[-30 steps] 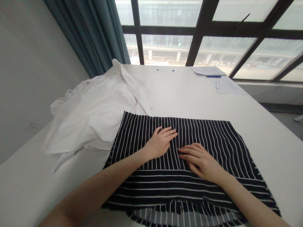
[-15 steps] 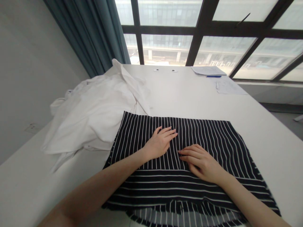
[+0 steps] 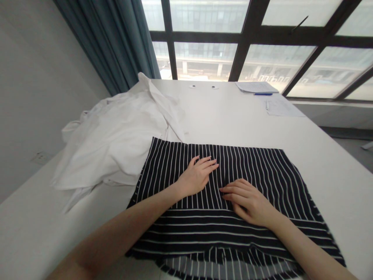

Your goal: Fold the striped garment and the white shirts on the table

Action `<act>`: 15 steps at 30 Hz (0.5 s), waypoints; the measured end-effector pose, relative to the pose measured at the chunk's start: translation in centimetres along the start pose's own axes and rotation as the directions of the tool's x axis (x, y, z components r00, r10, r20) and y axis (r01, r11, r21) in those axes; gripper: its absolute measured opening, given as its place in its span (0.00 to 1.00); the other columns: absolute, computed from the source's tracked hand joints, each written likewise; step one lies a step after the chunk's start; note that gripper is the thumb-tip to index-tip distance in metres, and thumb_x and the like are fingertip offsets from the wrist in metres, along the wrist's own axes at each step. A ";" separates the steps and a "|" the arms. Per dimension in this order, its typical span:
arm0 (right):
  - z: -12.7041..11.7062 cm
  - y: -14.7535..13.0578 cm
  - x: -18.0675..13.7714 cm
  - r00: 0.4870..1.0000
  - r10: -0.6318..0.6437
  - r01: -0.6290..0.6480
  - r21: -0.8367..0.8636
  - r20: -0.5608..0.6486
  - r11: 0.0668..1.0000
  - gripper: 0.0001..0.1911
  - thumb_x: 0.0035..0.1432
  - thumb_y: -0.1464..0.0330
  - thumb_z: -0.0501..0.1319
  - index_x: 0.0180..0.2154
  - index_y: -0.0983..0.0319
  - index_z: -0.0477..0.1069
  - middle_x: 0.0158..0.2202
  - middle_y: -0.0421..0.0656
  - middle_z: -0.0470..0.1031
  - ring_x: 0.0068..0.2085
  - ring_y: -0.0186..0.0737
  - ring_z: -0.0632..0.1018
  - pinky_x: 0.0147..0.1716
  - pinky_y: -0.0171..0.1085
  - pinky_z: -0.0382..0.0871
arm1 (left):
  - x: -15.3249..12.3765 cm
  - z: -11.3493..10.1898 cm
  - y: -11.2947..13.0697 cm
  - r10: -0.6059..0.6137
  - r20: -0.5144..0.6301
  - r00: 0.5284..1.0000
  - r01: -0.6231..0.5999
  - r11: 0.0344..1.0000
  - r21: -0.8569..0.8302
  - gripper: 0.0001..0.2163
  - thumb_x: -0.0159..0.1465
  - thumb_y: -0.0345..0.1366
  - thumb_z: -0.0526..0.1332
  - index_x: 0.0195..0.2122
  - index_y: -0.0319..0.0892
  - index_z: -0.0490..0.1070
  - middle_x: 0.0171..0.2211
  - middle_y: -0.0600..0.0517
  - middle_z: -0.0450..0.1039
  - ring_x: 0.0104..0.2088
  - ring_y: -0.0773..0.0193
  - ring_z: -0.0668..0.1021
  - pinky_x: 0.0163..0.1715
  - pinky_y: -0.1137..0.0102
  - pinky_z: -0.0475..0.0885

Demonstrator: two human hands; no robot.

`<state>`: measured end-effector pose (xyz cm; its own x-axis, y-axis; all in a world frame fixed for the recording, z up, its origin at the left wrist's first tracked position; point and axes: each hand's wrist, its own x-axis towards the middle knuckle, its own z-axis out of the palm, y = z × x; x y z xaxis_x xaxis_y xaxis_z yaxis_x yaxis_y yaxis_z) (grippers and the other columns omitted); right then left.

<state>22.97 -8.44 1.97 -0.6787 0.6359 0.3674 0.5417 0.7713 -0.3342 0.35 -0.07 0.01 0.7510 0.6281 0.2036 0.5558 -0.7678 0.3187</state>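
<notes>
One striped cloth (image 3: 215, 223), black with thin white lines, is lying spread across the near part of the white table (image 3: 221, 120); its stripes are running up and down over the far portion and sideways in a band nearer the camera, while a grey inner side is showing at the near edge. Through the head camera I am seeing both hands resting on it. My left hand (image 3: 194, 179) is lying palm down near the middle, fingers stretched out and slightly spread. My right hand (image 3: 251, 200) is resting just beside it, nearer the camera, its fingers bending and keeping close together; I cannot tell whether they are pinching any fabric. To the left, a white cloth heap (image 3: 116, 136) is lying crumpled, reaching the striped piece's far left corner. Farther off, two small white objects (image 3: 215, 87) are sitting near the far edge, and papers (image 3: 256, 86) are lying right of them with a blue pen (image 3: 263, 94). Beyond, a teal curtain (image 3: 116, 42) is hanging beside the dark-framed window (image 3: 206, 58).
</notes>
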 end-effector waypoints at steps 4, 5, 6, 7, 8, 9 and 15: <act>0.1 0.1 0.0 0.999 0.018 -0.019 -0.026 -0.041 0.999 0.15 0.61 0.78 0.51 0.43 0.61 0.74 0.46 0.46 0.79 0.46 0.42 0.77 0.46 0.48 0.71 | 0.0 -0.1 0.0 -0.003 0.004 1.000 0.002 1.000 0.003 0.23 0.66 0.25 0.50 0.62 0.44 0.62 0.64 0.49 0.62 0.66 0.59 0.60 0.65 0.50 0.50; 0.1 0.1 -0.1 0.998 0.024 -0.026 -0.033 -0.051 0.999 0.15 0.61 0.78 0.51 0.43 0.61 0.74 0.46 0.46 0.79 0.46 0.42 0.77 0.47 0.48 0.71 | 0.0 -0.1 0.1 -0.003 0.007 1.000 0.003 1.000 0.004 0.23 0.66 0.25 0.50 0.62 0.44 0.62 0.64 0.49 0.62 0.66 0.59 0.60 0.65 0.50 0.51; 0.1 0.2 -0.1 0.998 0.031 -0.033 -0.040 -0.061 0.999 0.15 0.62 0.78 0.52 0.43 0.62 0.74 0.45 0.46 0.79 0.47 0.43 0.77 0.47 0.48 0.71 | 0.0 -0.1 0.1 -0.004 0.009 1.000 0.004 1.000 0.004 0.23 0.66 0.25 0.50 0.62 0.44 0.62 0.64 0.49 0.62 0.66 0.59 0.60 0.65 0.50 0.51; 0.1 0.2 -0.2 0.997 0.040 -0.043 -0.047 -0.070 0.998 0.15 0.62 0.78 0.52 0.43 0.62 0.74 0.45 0.47 0.79 0.47 0.43 0.77 0.47 0.48 0.71 | 0.0 -0.1 0.1 -0.005 0.011 1.000 0.005 1.000 0.003 0.22 0.67 0.25 0.50 0.62 0.44 0.62 0.64 0.49 0.62 0.66 0.59 0.60 0.65 0.50 0.51; 0.1 0.3 -0.2 0.996 0.052 -0.056 -0.056 -0.078 0.997 0.15 0.62 0.78 0.52 0.44 0.62 0.74 0.45 0.47 0.79 0.47 0.43 0.77 0.47 0.48 0.71 | 0.0 -0.1 0.1 -0.007 0.012 1.000 0.007 1.000 0.002 0.22 0.67 0.25 0.50 0.62 0.43 0.62 0.64 0.49 0.62 0.66 0.59 0.60 0.65 0.50 0.51; 0.2 0.3 -0.2 0.994 0.067 -0.073 -0.064 -0.085 0.995 0.15 0.62 0.77 0.52 0.44 0.62 0.74 0.46 0.47 0.79 0.48 0.43 0.77 0.47 0.48 0.71 | 0.0 -0.1 0.2 -0.008 0.011 1.000 0.008 1.000 0.000 0.22 0.67 0.25 0.50 0.62 0.43 0.62 0.64 0.49 0.62 0.66 0.60 0.60 0.65 0.51 0.51; 0.4 0.5 -0.3 0.988 0.144 -0.148 -0.086 -0.049 0.985 0.17 0.61 0.77 0.53 0.48 0.60 0.74 0.50 0.47 0.78 0.52 0.46 0.75 0.50 0.51 0.70 | -0.1 0.2 0.1 -0.010 -0.014 1.000 0.010 1.000 -0.011 0.23 0.66 0.24 0.50 0.61 0.45 0.63 0.64 0.49 0.63 0.66 0.60 0.60 0.65 0.51 0.51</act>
<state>23.24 -8.21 1.32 -0.5686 0.7409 0.3575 0.6769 0.6683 -0.3085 0.40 -0.20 -0.14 0.7405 0.6372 0.2134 0.5590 -0.7604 0.3305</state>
